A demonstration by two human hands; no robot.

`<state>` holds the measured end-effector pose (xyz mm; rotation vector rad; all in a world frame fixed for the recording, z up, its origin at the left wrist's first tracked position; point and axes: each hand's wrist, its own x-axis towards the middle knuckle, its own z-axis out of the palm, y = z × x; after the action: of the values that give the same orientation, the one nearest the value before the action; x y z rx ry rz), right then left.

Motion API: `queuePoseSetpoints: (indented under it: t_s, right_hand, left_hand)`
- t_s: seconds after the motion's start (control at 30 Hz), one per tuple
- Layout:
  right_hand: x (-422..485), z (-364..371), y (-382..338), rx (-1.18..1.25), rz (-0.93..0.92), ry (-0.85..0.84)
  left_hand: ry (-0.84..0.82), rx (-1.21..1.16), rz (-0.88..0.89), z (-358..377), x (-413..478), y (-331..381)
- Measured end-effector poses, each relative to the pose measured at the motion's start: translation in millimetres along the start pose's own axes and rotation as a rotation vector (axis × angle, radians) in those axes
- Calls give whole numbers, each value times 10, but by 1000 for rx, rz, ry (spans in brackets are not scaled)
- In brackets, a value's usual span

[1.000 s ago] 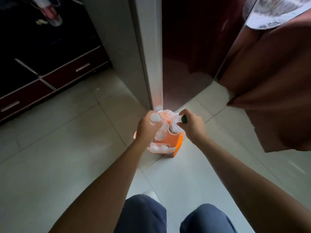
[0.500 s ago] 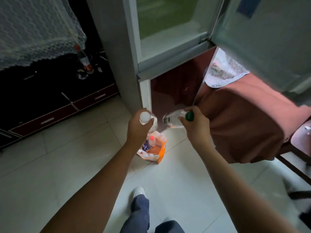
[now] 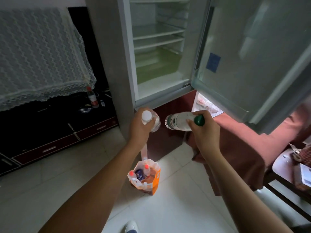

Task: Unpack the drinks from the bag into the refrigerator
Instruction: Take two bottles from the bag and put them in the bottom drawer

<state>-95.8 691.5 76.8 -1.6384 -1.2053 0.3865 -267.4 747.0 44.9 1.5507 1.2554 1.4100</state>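
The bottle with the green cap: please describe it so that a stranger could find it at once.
Below the open refrigerator, two raised hands each hold a clear bottle. The green-capped bottle is in the right hand, lying nearly sideways. The left hand holds the white-capped bottle.

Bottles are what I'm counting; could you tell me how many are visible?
5: white-capped bottle in left hand, green-capped bottle in right hand, two red-capped in bag, one on dark cabinet. More may hide inside.

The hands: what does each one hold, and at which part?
The left hand holds a white-capped bottle around its upper body, below the cap. The right hand holds a green-capped bottle, tilted sideways, near its neck.
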Motion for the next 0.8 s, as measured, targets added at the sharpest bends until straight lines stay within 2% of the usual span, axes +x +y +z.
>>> queuePoseSetpoints:
  t_s: [0.33, 0.57, 0.8]
  right_hand:
    - [412, 0, 0, 62, -47, 61]
    - [1215, 416, 7, 67, -122, 79]
    - [2077, 875, -46, 139, -156, 105]
  left_hand:
    - [135, -36, 12, 120, 379, 31]
    - [140, -13, -1, 307, 1254, -13]
    - [104, 94, 65, 463, 2134, -223]
